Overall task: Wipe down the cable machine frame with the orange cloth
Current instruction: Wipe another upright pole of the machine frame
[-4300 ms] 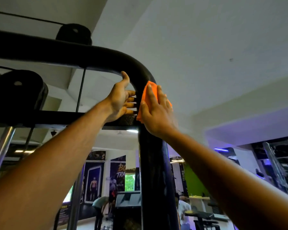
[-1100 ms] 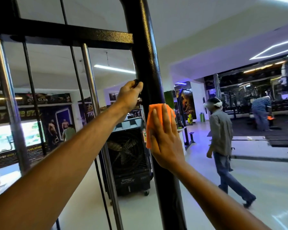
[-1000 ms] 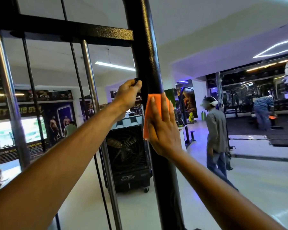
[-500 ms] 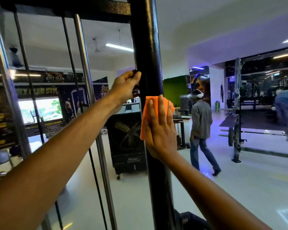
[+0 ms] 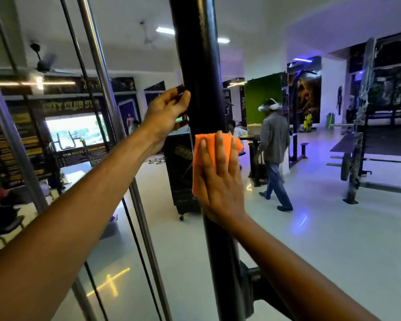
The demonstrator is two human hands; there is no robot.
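While right hand (image 5: 220, 181) pressed 1 orange cloth (image 5: 212, 149) flat w/ straight fingers on 1 black frame upright (image 5: 199, 66), left hand (image 5: 166, 112) curled round upright just above; 2 chrome guide rods (image 5: 97, 56) left.

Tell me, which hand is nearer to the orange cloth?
Right. The right hand presses flat on the orange cloth; the left hand grips the black post higher up, apart from it.

Right hand (image 5: 220, 181) and orange cloth (image 5: 212, 154) slid down black upright (image 5: 199, 66); left hand (image 5: 164, 112) followed lower.
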